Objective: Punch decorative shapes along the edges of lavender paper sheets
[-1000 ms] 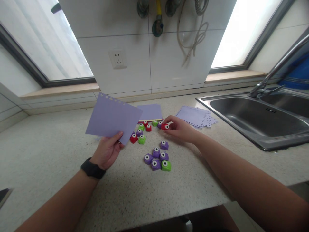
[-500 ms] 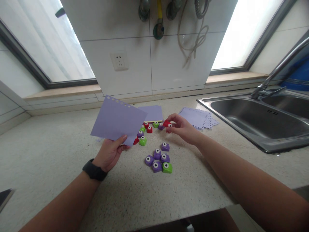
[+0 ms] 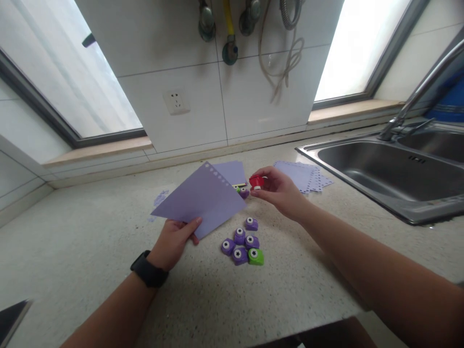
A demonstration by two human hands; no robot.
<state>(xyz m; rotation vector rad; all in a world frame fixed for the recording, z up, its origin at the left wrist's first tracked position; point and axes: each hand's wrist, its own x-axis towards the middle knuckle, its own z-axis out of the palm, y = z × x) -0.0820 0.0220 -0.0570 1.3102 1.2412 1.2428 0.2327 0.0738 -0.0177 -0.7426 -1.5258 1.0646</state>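
My left hand (image 3: 177,241) grips a sheet of purple paper (image 3: 199,200) by its lower edge, thumb on top. A row of punched holes runs along the sheet's upper right edge. To the right of the paper, my right hand (image 3: 277,191) holds a small red craft punch (image 3: 257,181) between thumb and fingers, its white button turned down. Punch and paper are apart. In front of the hands lie several purple punches (image 3: 239,236) and a green punch (image 3: 255,256). Another purple punch (image 3: 244,193) and part of a green one show behind the sheet, which hides others.
A stack of purple paper (image 3: 230,171) lies at the back. Punched sheets (image 3: 299,176) are fanned out beside the steel sink (image 3: 362,181) on the right. Small purple paper scraps (image 3: 160,198) lie left of the held sheet. A dark flat object (image 3: 12,316) is at the left front.
My left hand has turned the paper clockwise and brought it rightward, covering more punches. In my right hand the red punch has tipped so its button faces down.
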